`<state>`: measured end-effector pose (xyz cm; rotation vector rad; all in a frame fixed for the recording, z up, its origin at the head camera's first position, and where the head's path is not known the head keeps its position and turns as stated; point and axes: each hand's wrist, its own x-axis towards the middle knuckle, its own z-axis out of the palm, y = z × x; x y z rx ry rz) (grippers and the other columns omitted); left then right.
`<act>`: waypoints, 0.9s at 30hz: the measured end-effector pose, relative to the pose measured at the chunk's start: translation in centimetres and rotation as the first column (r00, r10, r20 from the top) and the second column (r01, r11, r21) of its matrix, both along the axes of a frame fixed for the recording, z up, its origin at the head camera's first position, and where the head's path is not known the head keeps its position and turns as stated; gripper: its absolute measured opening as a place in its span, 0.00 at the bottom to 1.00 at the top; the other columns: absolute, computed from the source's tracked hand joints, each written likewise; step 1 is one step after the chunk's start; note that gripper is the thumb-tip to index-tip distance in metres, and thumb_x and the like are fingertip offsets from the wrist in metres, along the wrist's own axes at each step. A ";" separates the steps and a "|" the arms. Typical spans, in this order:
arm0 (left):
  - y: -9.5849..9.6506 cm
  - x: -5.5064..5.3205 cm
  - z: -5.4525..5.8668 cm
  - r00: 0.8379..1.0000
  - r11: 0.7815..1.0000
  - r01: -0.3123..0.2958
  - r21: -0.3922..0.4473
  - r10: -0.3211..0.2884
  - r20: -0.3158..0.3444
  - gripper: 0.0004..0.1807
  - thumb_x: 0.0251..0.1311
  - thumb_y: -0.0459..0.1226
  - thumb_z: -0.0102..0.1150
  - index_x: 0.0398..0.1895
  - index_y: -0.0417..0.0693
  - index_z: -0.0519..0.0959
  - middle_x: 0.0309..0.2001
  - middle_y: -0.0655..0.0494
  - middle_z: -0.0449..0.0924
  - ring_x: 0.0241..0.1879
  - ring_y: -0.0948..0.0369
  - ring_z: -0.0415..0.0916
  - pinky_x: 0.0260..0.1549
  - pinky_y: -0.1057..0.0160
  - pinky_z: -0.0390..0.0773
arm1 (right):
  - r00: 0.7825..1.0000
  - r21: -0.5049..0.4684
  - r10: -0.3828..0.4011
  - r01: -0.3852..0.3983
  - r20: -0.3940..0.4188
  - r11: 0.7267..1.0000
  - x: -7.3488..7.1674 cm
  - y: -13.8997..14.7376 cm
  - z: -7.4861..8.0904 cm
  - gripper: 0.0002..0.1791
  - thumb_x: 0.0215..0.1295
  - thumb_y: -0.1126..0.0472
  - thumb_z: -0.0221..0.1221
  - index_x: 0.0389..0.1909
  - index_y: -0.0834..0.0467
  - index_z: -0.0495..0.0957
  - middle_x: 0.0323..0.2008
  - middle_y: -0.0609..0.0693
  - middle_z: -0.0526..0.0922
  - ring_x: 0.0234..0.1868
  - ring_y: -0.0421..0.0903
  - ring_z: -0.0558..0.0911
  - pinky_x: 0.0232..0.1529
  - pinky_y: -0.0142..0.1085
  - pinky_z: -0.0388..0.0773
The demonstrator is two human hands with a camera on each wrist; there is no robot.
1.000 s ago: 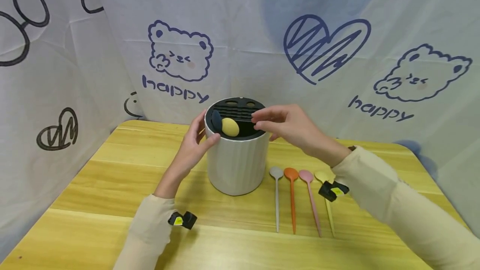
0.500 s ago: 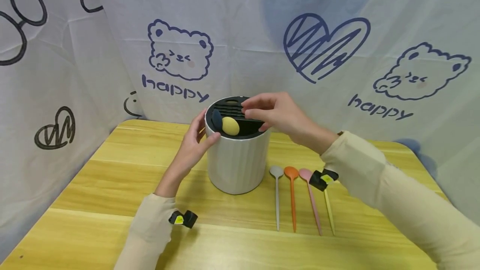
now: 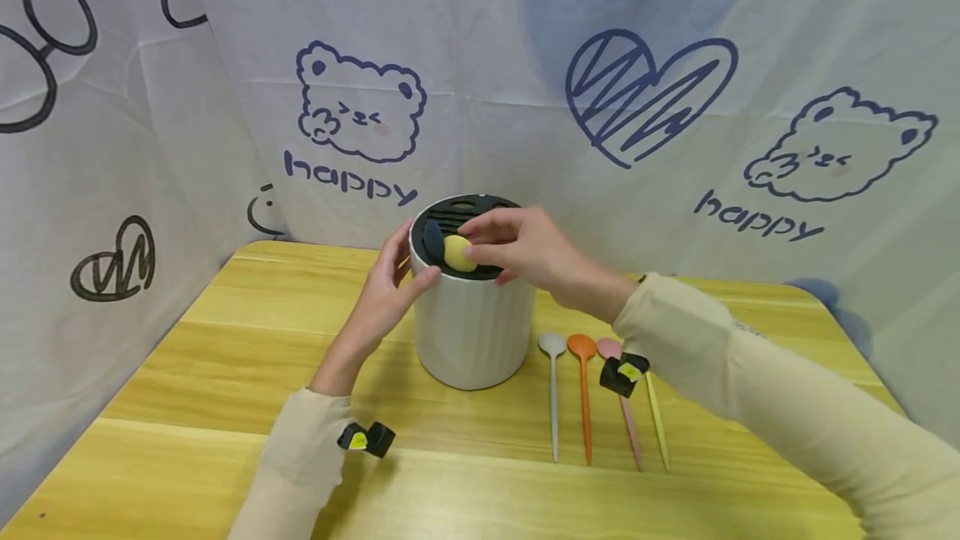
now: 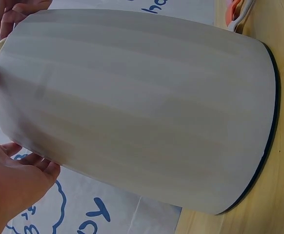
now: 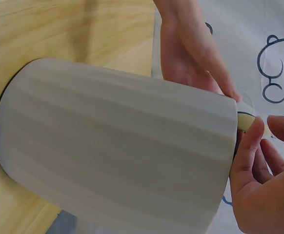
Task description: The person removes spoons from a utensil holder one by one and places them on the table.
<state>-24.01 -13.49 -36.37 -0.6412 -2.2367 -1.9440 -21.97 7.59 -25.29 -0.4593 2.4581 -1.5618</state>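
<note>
A white ribbed holder (image 3: 472,323) with a black slotted lid (image 3: 480,211) stands on the wooden table (image 3: 187,373). The bowls of a yellow spoon (image 3: 453,255) and a dark blue spoon (image 3: 432,240) stick up from its front opening. My left hand (image 3: 397,269) grips the holder's left side, thumb on the front wall. My right hand (image 3: 480,244) reaches over the lid and pinches the yellow bowl between thumb and forefinger. In the right wrist view the thumb (image 5: 249,141) touches the yellow spoon (image 5: 244,122) at the holder's (image 5: 112,146) rim. The left wrist view is filled by the holder's wall (image 4: 132,107).
Right of the holder lie a grey spoon (image 3: 553,394), an orange spoon (image 3: 584,398), a pink spoon (image 3: 630,432) and a yellow spoon (image 3: 657,432), side by side with handles toward me. A printed cloth (image 3: 525,65) hangs behind and left of the table.
My right hand has moved left across the lid, from its right rim to the yellow spoon's bowl, and now pinches it. The left hand and the holder have not moved.
</note>
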 end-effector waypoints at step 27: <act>0.1 0.1 0.2 1.000 1.000 0.003 0.009 -0.003 -0.007 0.46 0.62 0.52 0.60 0.76 0.45 0.49 0.73 0.48 0.52 0.71 0.54 0.52 0.69 0.54 0.52 | 0.998 0.062 -0.041 0.044 -0.050 0.997 0.1 -0.3 0.0 0.11 0.61 0.71 0.63 0.44 0.65 0.78 0.37 0.56 0.82 0.33 0.46 0.78 0.23 0.35 0.77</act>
